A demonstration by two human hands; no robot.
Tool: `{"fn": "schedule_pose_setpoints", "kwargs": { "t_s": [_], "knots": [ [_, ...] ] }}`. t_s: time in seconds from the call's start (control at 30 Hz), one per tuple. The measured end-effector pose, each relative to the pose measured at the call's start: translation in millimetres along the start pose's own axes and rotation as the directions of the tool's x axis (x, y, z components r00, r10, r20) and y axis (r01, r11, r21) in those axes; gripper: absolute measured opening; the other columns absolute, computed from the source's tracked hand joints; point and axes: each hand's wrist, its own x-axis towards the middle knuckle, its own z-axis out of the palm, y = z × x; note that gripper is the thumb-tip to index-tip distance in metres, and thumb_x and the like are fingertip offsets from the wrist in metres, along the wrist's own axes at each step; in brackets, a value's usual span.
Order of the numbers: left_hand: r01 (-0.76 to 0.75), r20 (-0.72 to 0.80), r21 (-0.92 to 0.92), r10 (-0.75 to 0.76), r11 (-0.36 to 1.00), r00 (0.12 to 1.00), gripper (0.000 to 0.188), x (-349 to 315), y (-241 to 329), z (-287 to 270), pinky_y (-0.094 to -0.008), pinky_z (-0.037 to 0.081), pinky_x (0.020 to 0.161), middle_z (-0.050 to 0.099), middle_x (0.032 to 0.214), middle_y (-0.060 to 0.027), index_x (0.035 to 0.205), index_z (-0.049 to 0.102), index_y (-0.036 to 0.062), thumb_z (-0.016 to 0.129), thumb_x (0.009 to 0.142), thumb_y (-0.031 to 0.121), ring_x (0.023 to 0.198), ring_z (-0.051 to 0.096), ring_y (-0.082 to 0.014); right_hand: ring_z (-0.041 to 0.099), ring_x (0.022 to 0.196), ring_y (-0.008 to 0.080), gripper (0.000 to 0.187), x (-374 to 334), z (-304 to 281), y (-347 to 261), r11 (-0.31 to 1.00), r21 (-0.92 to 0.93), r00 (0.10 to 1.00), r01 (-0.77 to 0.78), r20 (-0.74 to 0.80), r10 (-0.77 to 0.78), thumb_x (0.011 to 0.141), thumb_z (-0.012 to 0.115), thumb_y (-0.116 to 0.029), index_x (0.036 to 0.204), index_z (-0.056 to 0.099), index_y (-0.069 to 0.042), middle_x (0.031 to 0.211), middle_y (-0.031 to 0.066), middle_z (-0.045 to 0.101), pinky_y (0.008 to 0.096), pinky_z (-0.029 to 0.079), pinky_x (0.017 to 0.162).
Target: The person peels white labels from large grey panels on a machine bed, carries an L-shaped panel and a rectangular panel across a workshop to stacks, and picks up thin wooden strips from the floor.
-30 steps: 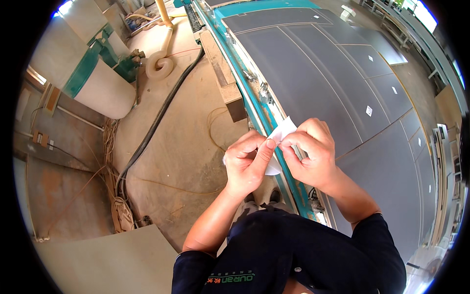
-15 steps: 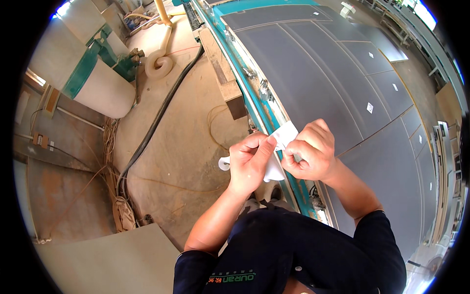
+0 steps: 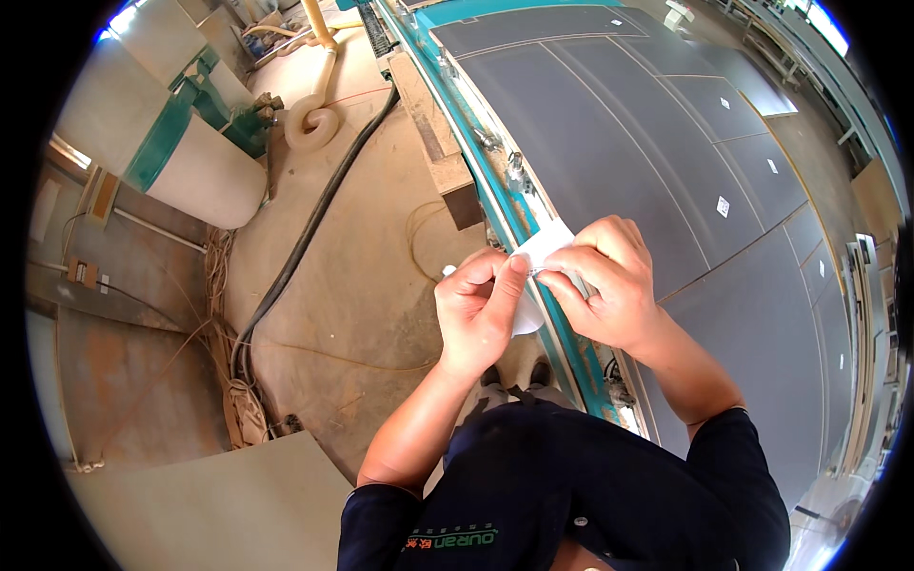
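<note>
Both my hands are raised over the near edge of a machine table, working on a strip of white labels (image 3: 546, 244). My left hand (image 3: 476, 309) pinches the strip between thumb and forefinger. Its lower part hangs down behind that hand's thumb, and a small bit of white shows past the knuckles. My right hand (image 3: 606, 285) is closed on the strip's right edge, thumb and fingertips meeting close to my left thumb. Whether a single label is lifting off its backing is too small to tell.
Dark grey panels (image 3: 590, 143), cut into several pieces, lie on the table to the right; some carry small white labels (image 3: 724, 206). A teal rail (image 3: 495, 195) with metal clamps borders them. On the left floor are black cables (image 3: 319, 205), a ribbed hose (image 3: 312, 124) and a pale board (image 3: 219, 504).
My right hand has turned from a curled fist to a flatter pinch on the strip. The hanging part of the strip has swung and shows less beside my left hand.
</note>
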Motion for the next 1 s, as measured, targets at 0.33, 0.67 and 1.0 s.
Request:
{"fn": "schedule_pose_setpoints", "kwargs": {
  "t_s": [0.33,0.67,1.0],
  "knots": [
    [-0.069,0.087,0.05,0.065,0.996,0.994,0.014,0,-5,0,-0.0209,0.033,0.051,0.052,0.066,0.0009,0.074,0.06,0.0002,0.06,0.086,0.007,0.058,0.041,-0.0041,0.047,0.057,0.0162,0.019,-1,3,5,0.999,0.051,0.998,0.003,0.067,-0.006,0.053,0.066,-0.002,0.061,0.052,-0.012,0.063,-0.0015,0.046,0.03,0.032,0.055],
    [0.42,-0.012,-0.333,-0.449,0.844,0.893,0.017,0,-8,11,-0.0197,0.032,0.048,0.053,0.062,0.0043,0.071,0.063,0.0026,0.057,0.086,0.009,0.054,0.042,-0.0024,0.043,0.053,0.0154,0.019,-16,11,22,0.967,-0.005,0.967,0.254,-0.012,-0.254,0.049,0.062,-0.002,0.061,0.051,-0.013,0.061,-0.0018,0.044,0.0291,0.032,0.055],
    [0.613,0.291,-0.291,-0.543,0.735,0.788,0.049,-2,-27,-19,-0.0256,0.04,0.051,0.05,0.067,-0.0043,0.091,0.062,-0.0015,0.055,0.085,0.047,0.059,0.049,-0.0141,0.049,0.071,0.0121,0.007,-26,-10,71,0.788,0.449,0.88,-0.421,-0.01,0.476,0.069,0.059,-0.002,0.07,0.055,-0.008,0.074,0.0017,0.053,0.0266,0.039,0.062]
  ]
}}
